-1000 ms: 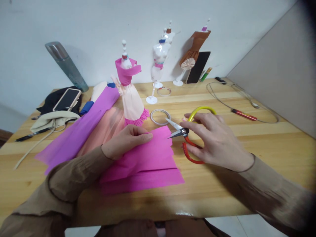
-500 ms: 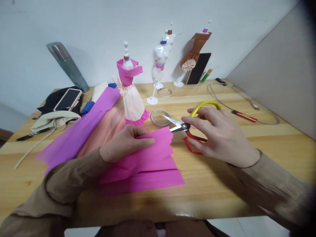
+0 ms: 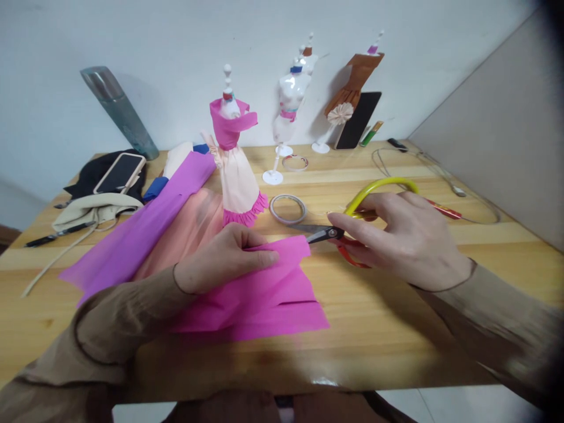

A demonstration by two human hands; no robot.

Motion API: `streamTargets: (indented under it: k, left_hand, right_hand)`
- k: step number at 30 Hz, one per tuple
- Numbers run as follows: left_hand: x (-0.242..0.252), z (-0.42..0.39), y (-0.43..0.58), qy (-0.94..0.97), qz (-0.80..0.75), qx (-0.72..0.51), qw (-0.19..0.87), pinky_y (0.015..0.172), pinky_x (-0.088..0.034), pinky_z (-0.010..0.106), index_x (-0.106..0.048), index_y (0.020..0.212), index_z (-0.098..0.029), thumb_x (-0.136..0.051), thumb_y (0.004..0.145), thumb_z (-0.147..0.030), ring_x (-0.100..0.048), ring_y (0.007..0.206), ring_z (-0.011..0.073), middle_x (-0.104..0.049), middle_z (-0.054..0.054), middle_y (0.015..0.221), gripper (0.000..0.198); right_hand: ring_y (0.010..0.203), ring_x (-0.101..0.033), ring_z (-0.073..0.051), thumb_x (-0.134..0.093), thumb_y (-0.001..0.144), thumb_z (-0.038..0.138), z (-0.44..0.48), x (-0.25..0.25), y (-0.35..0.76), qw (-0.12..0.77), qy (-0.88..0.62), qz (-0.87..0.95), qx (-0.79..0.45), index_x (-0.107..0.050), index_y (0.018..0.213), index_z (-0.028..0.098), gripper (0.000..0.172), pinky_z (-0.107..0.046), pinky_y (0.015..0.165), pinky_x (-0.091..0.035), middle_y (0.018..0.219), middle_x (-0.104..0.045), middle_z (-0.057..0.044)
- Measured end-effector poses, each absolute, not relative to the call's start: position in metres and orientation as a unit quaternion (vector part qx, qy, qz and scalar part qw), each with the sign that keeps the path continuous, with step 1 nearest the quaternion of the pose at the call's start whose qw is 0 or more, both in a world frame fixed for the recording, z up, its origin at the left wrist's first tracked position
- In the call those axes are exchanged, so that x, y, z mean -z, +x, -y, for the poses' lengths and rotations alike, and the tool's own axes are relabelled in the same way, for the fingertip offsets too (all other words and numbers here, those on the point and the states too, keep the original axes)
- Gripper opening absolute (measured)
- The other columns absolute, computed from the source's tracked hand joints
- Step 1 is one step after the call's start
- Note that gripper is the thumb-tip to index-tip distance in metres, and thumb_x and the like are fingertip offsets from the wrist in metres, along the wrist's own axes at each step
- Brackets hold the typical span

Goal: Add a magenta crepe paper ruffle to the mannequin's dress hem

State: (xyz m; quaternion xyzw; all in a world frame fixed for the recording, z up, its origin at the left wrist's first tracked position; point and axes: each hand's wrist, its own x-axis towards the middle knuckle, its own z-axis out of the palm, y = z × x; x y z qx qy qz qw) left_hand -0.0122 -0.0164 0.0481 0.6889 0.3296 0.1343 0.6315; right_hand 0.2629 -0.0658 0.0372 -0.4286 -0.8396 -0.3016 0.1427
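A sheet of pink crepe paper (image 3: 282, 294) hangs over the table near its front edge, its right edge unevenly cut. My left hand (image 3: 224, 258) pinches its upper part between thumb and fingers. Scissors with yellow and red handles (image 3: 332, 234) are in my right hand (image 3: 400, 241), blades a little apart and pointing left at the paper's top right corner. Just behind the paper lies a roll of tape (image 3: 288, 210). A small dress form in a pink and cream dress (image 3: 238, 170) stands behind my left hand.
Purple paper (image 3: 176, 200) and peach paper (image 3: 189, 229) spread leftward. A phone (image 3: 120, 173) rests on dark cloth, near a pen (image 3: 59, 235). White dress forms (image 3: 291, 106), a brown-dressed form (image 3: 359, 76), a spray bottle (image 3: 121, 111) and a cable (image 3: 423, 155) are farther back.
The scissor blades have closed partway at the paper's corner, and my right hand has shifted slightly right. The paper's cut edge looks different near the top. The view has shifted slightly.
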Motion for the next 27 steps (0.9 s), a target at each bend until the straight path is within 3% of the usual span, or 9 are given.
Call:
streamTargets:
  k: [10,14,21,27]
  left_hand:
    - [-0.049,0.015,-0.011,0.659,-0.310,-0.126,0.673,0.046,-0.018,0.025,-0.044,0.047,-0.015,-0.065,0.078,-0.038,-0.023,0.051,0.0065,-0.030,-0.005,0.049,0.044]
    - [-0.051,0.015,-0.010,0.653,-0.305,-0.127,0.681,0.046,-0.019,0.025,-0.046,0.047,-0.015,-0.066,0.078,-0.038,-0.023,0.051,0.0064,-0.031,-0.005,0.048,0.044]
    - [-0.047,0.014,-0.012,0.649,-0.296,-0.120,0.690,0.047,-0.020,0.024,-0.049,0.049,-0.014,-0.066,0.079,-0.034,-0.025,0.051,0.0062,-0.034,-0.005,0.051,0.039]
    - [-0.047,0.013,-0.013,0.667,-0.287,-0.106,0.679,0.048,-0.019,0.025,-0.044,0.048,-0.015,-0.064,0.079,-0.036,-0.022,0.051,0.0064,-0.031,-0.005,0.050,0.043]
  right_hand:
    - [0.062,-0.047,-0.016,-0.065,0.086,0.034,0.055,-0.029,0.267,0.225,-0.384,0.844,0.297,-0.071,0.103,0.024,0.021,-0.031,0.053,-0.035,0.073,-0.054,-0.005]
    - [0.063,-0.048,-0.016,-0.065,0.086,0.039,0.052,-0.025,0.269,0.214,-0.382,0.848,0.298,-0.069,0.108,0.026,0.026,-0.032,0.057,-0.039,0.072,-0.055,-0.004]
    - [0.059,-0.044,-0.015,-0.065,0.086,0.043,0.053,-0.025,0.270,0.214,-0.363,0.856,0.301,-0.069,0.109,0.024,0.030,-0.030,0.052,-0.031,0.069,-0.054,-0.003]
    - [0.052,-0.039,-0.012,-0.062,0.088,0.045,0.055,-0.026,0.271,0.208,-0.341,0.856,0.328,-0.073,0.095,0.024,0.025,-0.028,0.049,-0.029,0.061,-0.052,-0.001]
